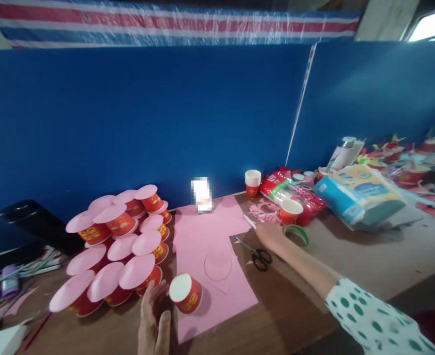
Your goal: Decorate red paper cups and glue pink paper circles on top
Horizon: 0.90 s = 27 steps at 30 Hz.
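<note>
My left hand (152, 320) is at the bottom edge, fingers stretched out and open, just left of a red paper cup (185, 293) lying on its side on a pink paper sheet (210, 256). My right hand (269, 235), on an arm in a white sleeve with green dots, reaches across the table. Its fingertips are at a thin white stick (249, 220) by the sheet's right edge, and the fingers are hidden behind the back of the hand. Black-handled scissors (257, 255) lie just in front of it and a green tape roll (297, 235) just to its right.
A pile of red cups with pink paper discs (121, 246) stands at the left. Behind it lies a black cylinder (36, 222). An upright red cup (290, 211), stacked cups (252, 182), pink scraps, packets and a blue-yellow pack (357, 195) crowd the right. A blue partition (165, 123) backs the table.
</note>
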### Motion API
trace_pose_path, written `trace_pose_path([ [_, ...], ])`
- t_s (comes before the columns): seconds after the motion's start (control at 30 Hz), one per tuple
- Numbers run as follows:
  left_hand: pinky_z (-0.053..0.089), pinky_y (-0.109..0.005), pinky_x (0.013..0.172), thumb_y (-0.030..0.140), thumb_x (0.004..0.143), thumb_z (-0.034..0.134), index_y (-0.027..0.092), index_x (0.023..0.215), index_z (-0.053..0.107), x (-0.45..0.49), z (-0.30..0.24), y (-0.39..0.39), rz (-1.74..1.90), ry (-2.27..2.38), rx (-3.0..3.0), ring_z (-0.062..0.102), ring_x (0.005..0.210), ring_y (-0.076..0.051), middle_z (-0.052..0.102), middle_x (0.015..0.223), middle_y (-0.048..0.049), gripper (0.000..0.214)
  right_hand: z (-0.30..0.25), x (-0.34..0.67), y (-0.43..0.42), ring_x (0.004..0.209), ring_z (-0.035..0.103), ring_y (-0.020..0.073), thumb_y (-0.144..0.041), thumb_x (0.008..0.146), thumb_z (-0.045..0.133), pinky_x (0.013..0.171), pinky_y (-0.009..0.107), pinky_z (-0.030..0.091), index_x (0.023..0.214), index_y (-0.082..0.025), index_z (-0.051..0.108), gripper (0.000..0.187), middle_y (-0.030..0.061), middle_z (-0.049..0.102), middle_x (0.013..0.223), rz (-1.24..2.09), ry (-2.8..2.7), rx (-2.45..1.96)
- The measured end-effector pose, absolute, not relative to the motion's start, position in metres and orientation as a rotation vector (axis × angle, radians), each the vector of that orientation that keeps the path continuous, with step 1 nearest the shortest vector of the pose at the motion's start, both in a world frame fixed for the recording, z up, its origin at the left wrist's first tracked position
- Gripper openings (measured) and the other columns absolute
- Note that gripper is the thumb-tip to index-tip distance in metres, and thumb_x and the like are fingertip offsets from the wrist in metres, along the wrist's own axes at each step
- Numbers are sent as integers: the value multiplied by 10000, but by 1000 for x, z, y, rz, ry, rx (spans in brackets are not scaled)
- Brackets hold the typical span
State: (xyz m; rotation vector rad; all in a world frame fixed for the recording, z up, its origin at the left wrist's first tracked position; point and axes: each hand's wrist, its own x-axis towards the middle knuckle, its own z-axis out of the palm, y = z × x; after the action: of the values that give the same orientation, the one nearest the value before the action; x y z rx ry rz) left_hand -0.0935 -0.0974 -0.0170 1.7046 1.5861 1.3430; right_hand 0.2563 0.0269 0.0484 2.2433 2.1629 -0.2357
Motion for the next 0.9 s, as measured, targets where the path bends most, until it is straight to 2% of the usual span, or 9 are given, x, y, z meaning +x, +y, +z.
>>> trace_pose_path([
  [0.17,372,-469,1021,407,872,420,180,1371,282,-93,-2,-109,1526,1547,1741,445,1224,-284,441,1331,-151,565,52,256,16,834,661,298,-180,895,354,667,376,453,1032,-97,573,271,214,683,903,-196,2083,2387],
  [0.27,358,-480,1028,363,835,507,190,1264,420,-80,17,-124,1573,1577,1802,467,1194,-287,494,1269,-142,471,63,250,-8,833,649,261,-291,926,343,683,338,443,1028,-128,541,276,165,676,907,-204,2219,2385],
  [0.33,415,-443,979,320,828,536,199,1148,531,-62,27,-134,1507,1479,1759,524,1121,-269,561,1179,-130,342,70,238,-31,809,635,196,-328,940,327,708,286,437,944,-179,533,254,77,670,859,-295,2395,2314],
  [0.43,477,-395,905,366,829,542,176,996,638,-24,34,-139,1247,1290,1508,597,1006,-254,638,1051,-132,271,74,212,-71,733,595,173,-358,928,360,686,276,436,883,-203,517,226,30,636,782,-979,2840,2090],
  [0.53,464,-400,937,424,821,551,184,1179,564,12,34,-135,1198,1078,1138,574,1081,-255,595,1191,-141,431,72,184,-104,800,581,188,-332,910,403,740,300,435,892,-215,539,180,35,631,841,-1512,2944,1861],
  [0.63,436,-374,957,425,831,548,181,1166,575,30,34,-131,1138,969,965,557,1098,-242,594,1194,-138,416,67,168,-121,855,575,191,-325,896,429,795,314,443,969,-232,552,170,32,621,920,-2036,2871,1559],
  [0.7,445,-353,926,433,829,550,168,1111,604,32,33,-130,1139,976,933,578,1037,-225,620,1132,-132,391,63,166,-121,847,562,185,-343,876,466,805,316,439,963,-233,551,165,25,606,904,-2175,2808,1574],
  [0.8,473,-304,835,456,806,572,155,1025,630,26,32,-131,1257,1110,903,592,923,-186,631,1039,-110,376,57,175,-108,656,495,139,-396,874,429,637,265,420,880,-219,515,197,-19,514,696,-2250,2613,1879],
  [0.9,464,-237,567,502,795,559,144,1027,614,19,34,-135,1236,1161,905,542,626,-117,606,791,-50,430,56,186,-94,461,331,86,-392,850,392,436,199,241,921,-222,455,194,-68,416,609,-2583,2202,1920],
])
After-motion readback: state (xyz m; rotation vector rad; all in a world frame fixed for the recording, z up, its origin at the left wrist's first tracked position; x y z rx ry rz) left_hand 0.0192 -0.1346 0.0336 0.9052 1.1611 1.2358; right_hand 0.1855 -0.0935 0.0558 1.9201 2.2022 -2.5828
